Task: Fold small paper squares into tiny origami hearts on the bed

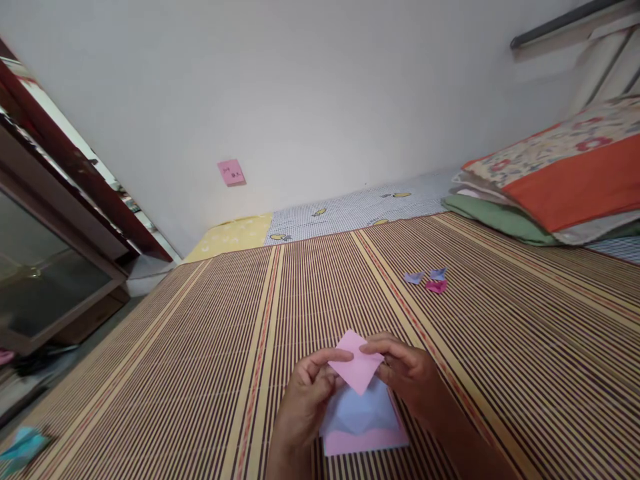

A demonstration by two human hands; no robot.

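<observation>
A small pink paper square (359,379), turned like a diamond, is held up between both hands. My left hand (311,390) grips its left corner, index finger lying across the front. On the opposite side my right hand (407,370) pinches the right corner, its index fingertip on the paper's face. Below the hands lies a stack of paper sheets, with a light blue sheet (363,413) over a pink sheet (367,442). The hands partly cover the stack's upper part.
Three small folded paper pieces (436,287) lie on the striped mat (320,293) ahead to the right. A teal folded paper (25,447) is at the lower left. Pillows and bedding (580,183) are piled at the right. A pink note (231,173) sticks to the wall.
</observation>
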